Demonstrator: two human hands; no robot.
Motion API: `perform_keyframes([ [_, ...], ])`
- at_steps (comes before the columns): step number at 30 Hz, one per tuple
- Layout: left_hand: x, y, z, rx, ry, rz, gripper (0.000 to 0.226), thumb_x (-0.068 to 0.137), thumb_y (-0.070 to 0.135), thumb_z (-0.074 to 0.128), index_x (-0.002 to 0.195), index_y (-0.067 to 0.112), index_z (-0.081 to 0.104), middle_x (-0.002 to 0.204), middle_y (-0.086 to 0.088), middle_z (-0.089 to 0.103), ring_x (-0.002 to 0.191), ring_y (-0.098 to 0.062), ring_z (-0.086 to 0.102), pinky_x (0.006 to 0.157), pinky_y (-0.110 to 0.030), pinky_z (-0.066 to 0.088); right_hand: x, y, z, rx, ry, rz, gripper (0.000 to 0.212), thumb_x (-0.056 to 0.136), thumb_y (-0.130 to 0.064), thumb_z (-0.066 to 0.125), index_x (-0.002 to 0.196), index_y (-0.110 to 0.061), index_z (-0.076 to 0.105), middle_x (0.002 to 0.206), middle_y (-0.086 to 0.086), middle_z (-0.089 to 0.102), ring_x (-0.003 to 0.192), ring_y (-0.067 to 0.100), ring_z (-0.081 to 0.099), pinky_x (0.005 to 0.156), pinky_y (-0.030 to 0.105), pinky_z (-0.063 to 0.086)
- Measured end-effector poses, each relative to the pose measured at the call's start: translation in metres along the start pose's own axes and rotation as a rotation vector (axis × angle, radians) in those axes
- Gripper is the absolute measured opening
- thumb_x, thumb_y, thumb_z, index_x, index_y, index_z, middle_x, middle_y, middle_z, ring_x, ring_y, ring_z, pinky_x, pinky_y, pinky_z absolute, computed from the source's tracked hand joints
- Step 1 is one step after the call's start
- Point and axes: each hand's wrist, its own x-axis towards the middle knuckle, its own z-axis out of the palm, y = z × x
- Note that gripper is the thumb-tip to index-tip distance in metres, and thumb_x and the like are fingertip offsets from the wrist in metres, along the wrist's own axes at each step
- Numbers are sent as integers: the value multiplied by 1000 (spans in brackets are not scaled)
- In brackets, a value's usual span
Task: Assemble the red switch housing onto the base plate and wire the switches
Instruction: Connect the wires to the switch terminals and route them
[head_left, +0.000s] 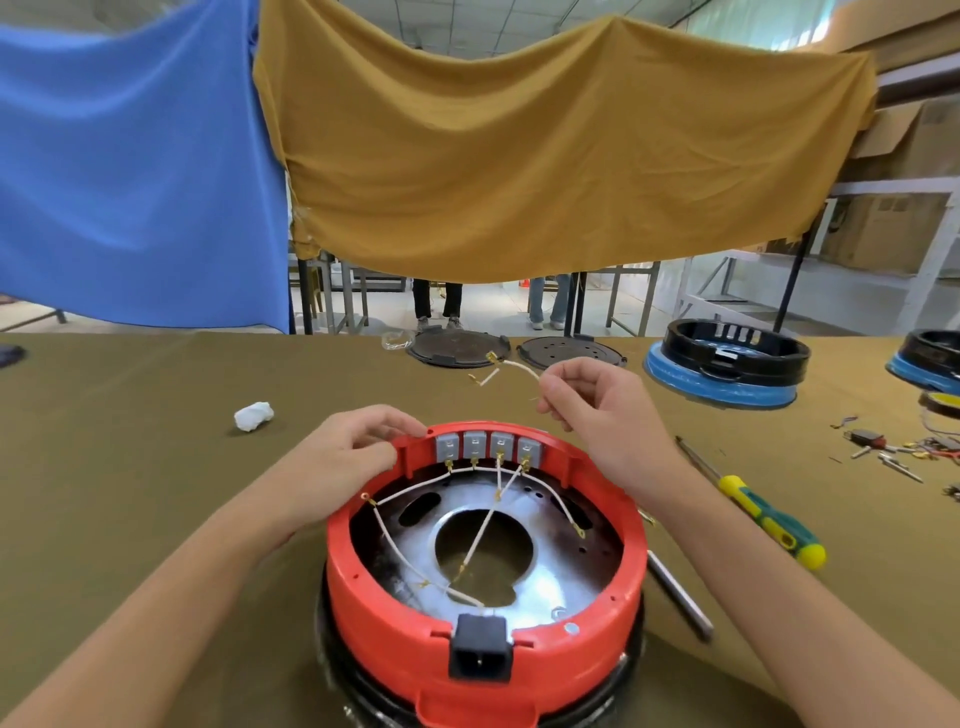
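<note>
While you are pinching the loose white jumper wire (511, 368) in your right hand (597, 410) at 1 o'clock above the red switch housing (483, 561), its free brass terminals are dangling and could snag the wires already crossing the base plate (540, 587). Your left hand (345, 452) is gripping the housing rim at 10 o'clock beside the four grey switches (488, 447); pressing there could shift the housing. A screwdriver (763, 512) is lying on the table (130, 441) at 3 o'clock, near your right forearm.

One head-worn wide-angle view looks forward and down, close over the table (130, 467)
</note>
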Motion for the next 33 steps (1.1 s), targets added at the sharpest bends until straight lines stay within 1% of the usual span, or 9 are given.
perform_keyframes([
  [4,-4,10,-2,29,193,142,8,90,37,67,87,35,74,97,10,70,92,-4,66,79,-23,49,-12,-14,7,-358,-12,-358,5,93,-17,64,93,-14,68,79,-11,66,73,6,59,70,22,50],
  [8,-11,24,8,-119,113,202,25,85,50,65,94,29,75,93,4,75,90,-11,70,80,-24,55,-19,-22,13,-589,57,-798,9,92,-14,63,89,-8,70,78,-7,61,73,6,48,63,21,45],
  [12,-12,26,12,-170,113,226,28,81,47,65,99,28,74,94,6,76,92,-9,72,84,-23,56,-21,-24,14,-611,53,-907,8,91,-10,69,85,-7,72,74,-2,65,68,15,55,53,30,48],
  [17,-12,25,9,-260,125,246,18,88,31,67,101,23,76,94,3,77,91,-11,72,84,-26,53,-23,-25,14,-564,-107,-774,3,88,-14,72,86,-13,73,72,-6,65,66,14,59,55,39,52],
  [22,-12,24,8,-186,102,314,15,93,21,66,97,30,76,90,0,76,87,-18,71,83,-29,56,-25,-22,13,-342,-257,-504,16,89,-35,69,94,-20,75,77,-8,70,71,10,65,66,34,54],
  [24,-13,25,7,-162,60,341,15,93,19,66,97,29,76,90,1,75,86,-16,71,82,-26,56,-24,-22,12,-221,-210,-437,12,90,-30,71,98,-23,74,80,-10,72,75,11,68,66,34,55],
  [28,-14,26,10,-115,-4,397,12,91,23,68,99,27,76,89,3,72,82,-16,70,79,-30,57,-23,-26,13,4,-221,-269,26,86,-30,73,110,-19,71,85,-2,73,78,19,68,66,45,58],
  [31,-15,27,11,-133,-21,419,17,86,26,71,102,32,73,90,-3,73,82,-26,70,79,-41,58,-24,-28,15,36,-248,-231,14,87,-21,74,100,-15,74,84,2,73,78,23,68,67,50,58],
  [33,-14,26,11,-162,-2,432,22,83,27,74,104,31,70,87,-4,72,79,-23,69,78,-36,58,-23,-28,14,81,-269,-201,7,88,-13,73,94,-10,73,80,6,72,72,18,67,63,43,59],
])
